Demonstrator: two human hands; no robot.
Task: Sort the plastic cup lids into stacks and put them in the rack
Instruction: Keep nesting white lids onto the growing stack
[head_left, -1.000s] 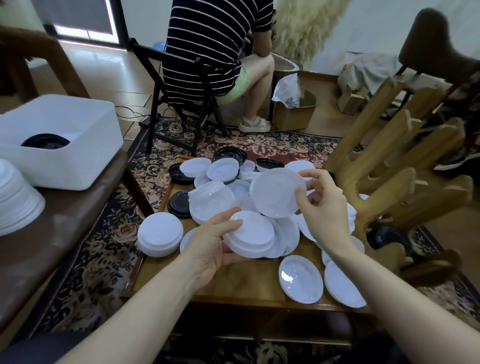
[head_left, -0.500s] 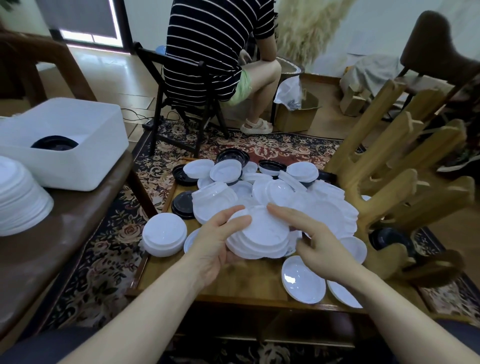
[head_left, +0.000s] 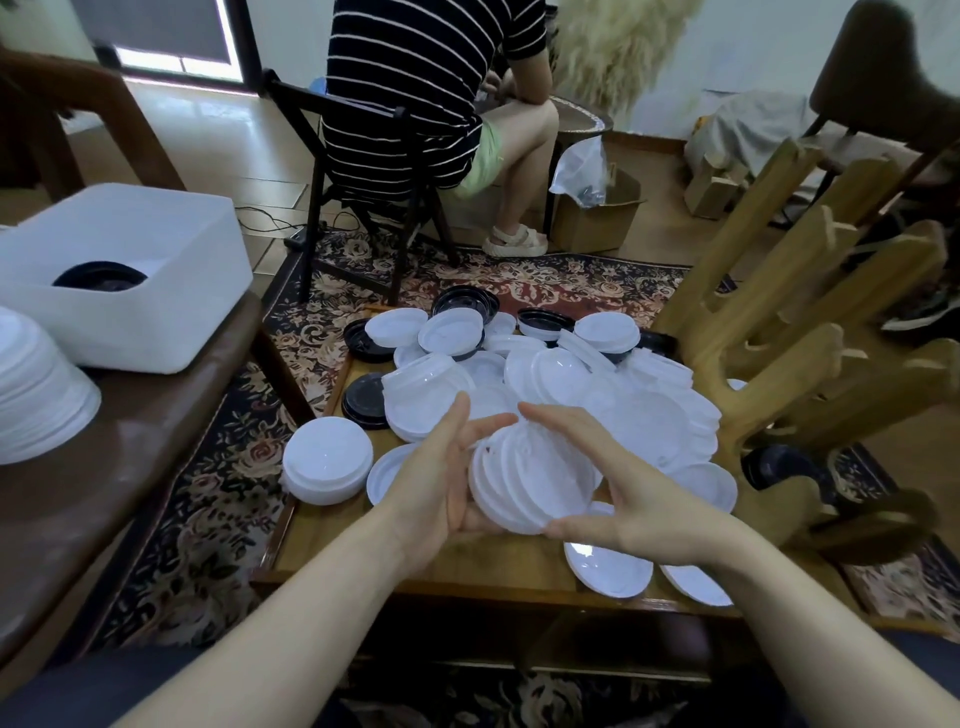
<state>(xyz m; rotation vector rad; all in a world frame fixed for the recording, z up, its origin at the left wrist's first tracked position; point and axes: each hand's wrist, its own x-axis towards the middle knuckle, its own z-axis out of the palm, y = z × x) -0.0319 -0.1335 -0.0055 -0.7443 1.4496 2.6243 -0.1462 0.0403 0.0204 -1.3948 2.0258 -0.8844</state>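
**Stack is off the table and squared up between both hands**

So the loose handful of round white plastic cup lids (head_left: 530, 483), sitting just right of centre in the frame, is now lifted clear of the low wooden table (head_left: 467, 564) and tipped on edge. Half a second back it was lying flat on the tabletop with the right hand pressing down on top; a second back that hand was up in the air carrying a single lid toward it. So that lid has joined the pile, and now the whole bunch is being gathered.

The left hand (head_left: 441, 478) cups the stack from the left with fingers mostly straight and the thumb up over the rim. The right hand (head_left: 628, 493) presses in from the right side, fingers long, thumb under the lower edge. More of a two-palm squeeze than a fist grip. The lids look fanned and not fully nested yet, you can see several staggered rims.

My read: this is the tidy-up step before the stack goes anywhere. The tall wooden pronged rack (head_left: 769, 332) stands at the right of the frame, close by.

Plenty still left though: a heap of loose white lids (head_left: 639, 410) behind the hands, black round lids (head_left: 363, 400) to the left of that, and a finished short white stack (head_left: 327, 460) at lower left of the table.
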